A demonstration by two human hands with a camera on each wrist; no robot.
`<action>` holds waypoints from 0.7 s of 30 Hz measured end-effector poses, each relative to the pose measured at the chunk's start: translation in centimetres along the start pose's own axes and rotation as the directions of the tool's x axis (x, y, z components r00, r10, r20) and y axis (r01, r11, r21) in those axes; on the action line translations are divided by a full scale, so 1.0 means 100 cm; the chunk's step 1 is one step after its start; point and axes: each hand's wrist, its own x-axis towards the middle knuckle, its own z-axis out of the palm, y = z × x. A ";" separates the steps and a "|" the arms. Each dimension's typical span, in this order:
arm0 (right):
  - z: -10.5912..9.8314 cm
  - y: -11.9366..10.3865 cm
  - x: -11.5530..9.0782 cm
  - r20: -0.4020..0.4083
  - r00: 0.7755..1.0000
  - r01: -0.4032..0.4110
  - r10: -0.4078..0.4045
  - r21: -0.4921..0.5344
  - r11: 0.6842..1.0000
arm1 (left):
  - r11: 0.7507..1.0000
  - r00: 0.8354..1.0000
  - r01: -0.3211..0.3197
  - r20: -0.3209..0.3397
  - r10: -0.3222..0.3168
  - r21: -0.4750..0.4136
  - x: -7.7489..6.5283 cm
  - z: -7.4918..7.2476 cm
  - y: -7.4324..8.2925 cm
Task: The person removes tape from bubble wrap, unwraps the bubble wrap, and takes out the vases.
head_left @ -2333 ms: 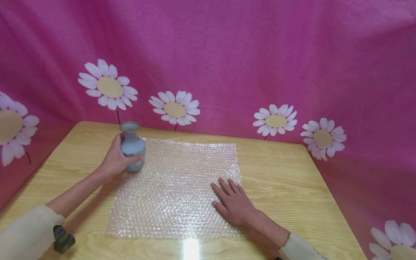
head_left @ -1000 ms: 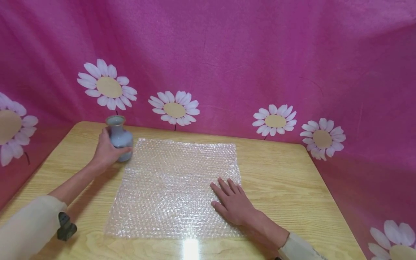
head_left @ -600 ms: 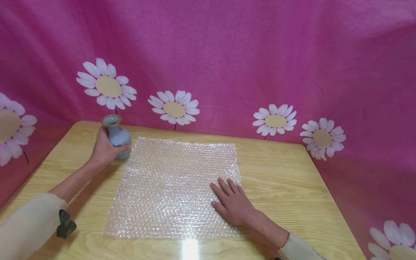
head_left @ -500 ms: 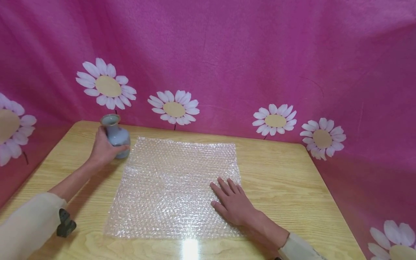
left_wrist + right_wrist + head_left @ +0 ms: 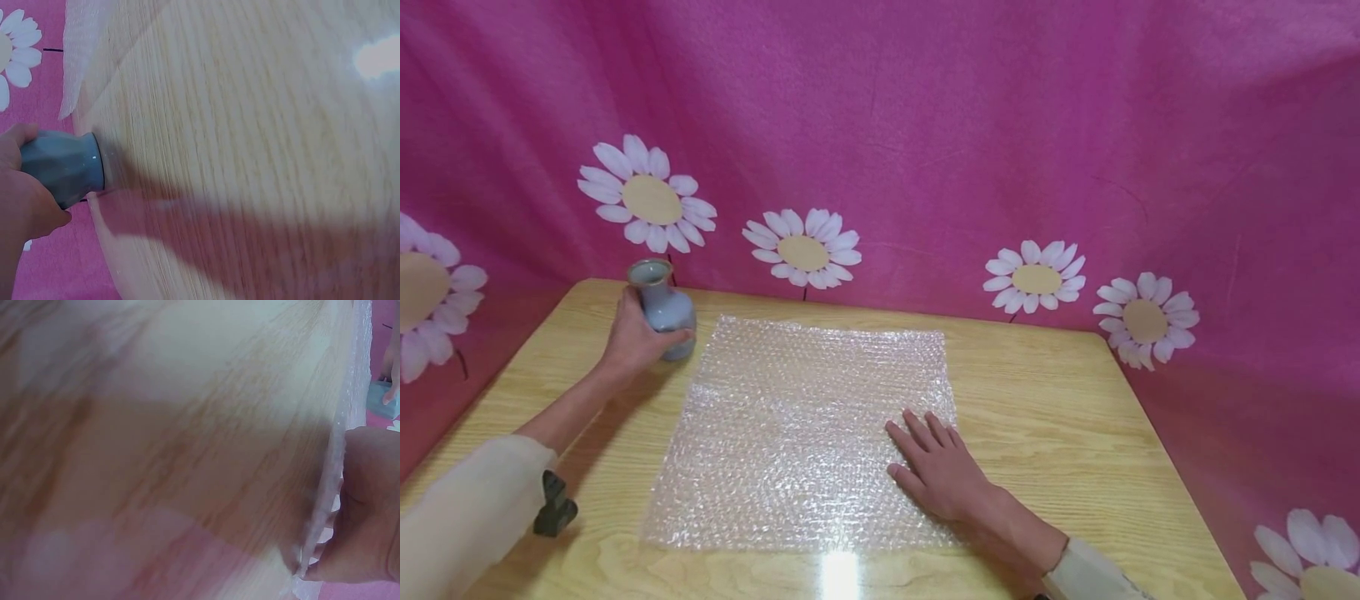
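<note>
A blue-grey vase [image 5: 670, 315] with a brown-edged mouth stands tilted slightly left at the far left of the table. My left hand [image 5: 634, 337] grips its body from the left side, thumb across the front. In the left wrist view the vase's base [image 5: 90, 164] is at or just above the wood; I cannot tell which. A sheet of bubble wrap [image 5: 805, 433] lies flat in the middle, to the right of the vase. My right hand [image 5: 943, 475] rests on its right edge with fingers spread. The right wrist view shows that hand [image 5: 369, 506] against the sheet's edge.
The wooden table [image 5: 1037, 417] reaches back to a pink cloth [image 5: 925, 150] printed with white daisies, which also hangs at both sides. A bright light reflection shows at the front of the table. A dark device sits on the left sleeve [image 5: 482, 500].
My left hand has carried the vase from the bubble wrap's far left corner leftward and back, off the sheet. The right hand has stayed in place.
</note>
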 end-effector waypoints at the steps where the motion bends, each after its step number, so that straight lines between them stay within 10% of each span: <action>1: 0.000 0.000 0.000 0.000 1.000 -0.001 0.001 0.000 1.000 | 1.000 1.000 0.000 -0.001 0.000 0.001 0.000 0.000 0.000; 21: 0.001 0.001 0.000 0.011 1.000 -0.016 0.016 0.007 1.000 | 1.000 1.000 -0.002 -0.003 0.002 0.023 0.000 -0.002 0.001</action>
